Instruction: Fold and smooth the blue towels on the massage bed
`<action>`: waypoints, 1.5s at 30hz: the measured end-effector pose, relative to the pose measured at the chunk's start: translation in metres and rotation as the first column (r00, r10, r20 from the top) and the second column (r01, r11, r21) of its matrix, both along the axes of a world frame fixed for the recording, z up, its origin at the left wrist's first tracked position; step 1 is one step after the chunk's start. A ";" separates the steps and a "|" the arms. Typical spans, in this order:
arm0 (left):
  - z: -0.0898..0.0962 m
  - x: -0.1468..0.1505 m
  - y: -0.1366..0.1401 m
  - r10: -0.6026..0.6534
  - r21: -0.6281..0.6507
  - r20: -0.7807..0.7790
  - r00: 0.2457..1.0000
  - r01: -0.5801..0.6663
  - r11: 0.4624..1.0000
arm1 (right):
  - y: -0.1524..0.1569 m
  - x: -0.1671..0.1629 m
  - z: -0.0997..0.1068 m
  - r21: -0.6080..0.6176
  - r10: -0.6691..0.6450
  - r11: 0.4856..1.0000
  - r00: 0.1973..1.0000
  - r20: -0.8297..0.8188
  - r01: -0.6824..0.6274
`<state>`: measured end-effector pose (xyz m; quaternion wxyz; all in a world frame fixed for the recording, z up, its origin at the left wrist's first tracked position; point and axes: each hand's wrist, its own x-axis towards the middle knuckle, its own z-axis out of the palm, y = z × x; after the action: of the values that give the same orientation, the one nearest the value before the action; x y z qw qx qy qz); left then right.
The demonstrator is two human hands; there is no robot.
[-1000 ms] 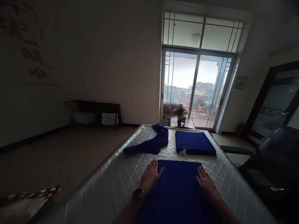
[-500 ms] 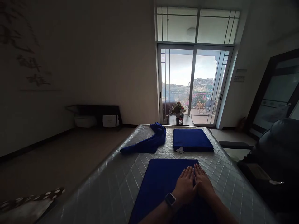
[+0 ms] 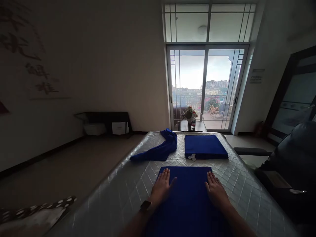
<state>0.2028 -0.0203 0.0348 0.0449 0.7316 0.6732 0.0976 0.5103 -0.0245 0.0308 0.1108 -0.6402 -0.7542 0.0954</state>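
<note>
Blue cloth [image 3: 189, 204] flat on silver mattress [image 3: 116, 200], nearer the wearer than the folded stack [image 3: 206, 144]. Left hand [image 3: 161, 187] and right hand [image 3: 217, 189] both open, palms down along its side edges, nothing gripped.

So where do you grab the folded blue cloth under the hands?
Probably by the left and right edges of the folded blue cloth, coming from both sides: it lies flat and straight-edged, and the left hand and right hand rest there.
</note>
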 end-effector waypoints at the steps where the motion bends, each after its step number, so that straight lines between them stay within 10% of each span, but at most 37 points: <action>1: -0.004 -0.010 0.000 0.009 0.019 -0.002 1.000 -0.009 1.000 | 0.000 0.000 0.000 0.000 -0.001 1.000 1.000 0.000 0.001; 35: -0.020 -0.027 0.004 0.016 0.104 -0.035 0.999 -0.013 0.995 | -0.044 -0.008 0.009 -0.013 -0.017 1.000 0.999 0.041 0.018; 39: -0.003 0.012 -0.007 -0.060 0.164 -0.073 0.996 0.072 0.984 | -0.043 -0.007 0.008 -0.006 -0.018 1.000 1.000 0.010 0.018; 45: 0.004 0.145 -0.045 -0.465 0.077 0.104 0.879 0.459 0.885 | -0.040 -0.001 -0.005 0.063 0.015 0.998 0.999 0.050 -0.018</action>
<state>0.3479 -0.0654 0.0387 0.0890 0.8647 0.4727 0.1445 0.5098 -0.0648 0.0261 0.1115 -0.6322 -0.7646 0.0566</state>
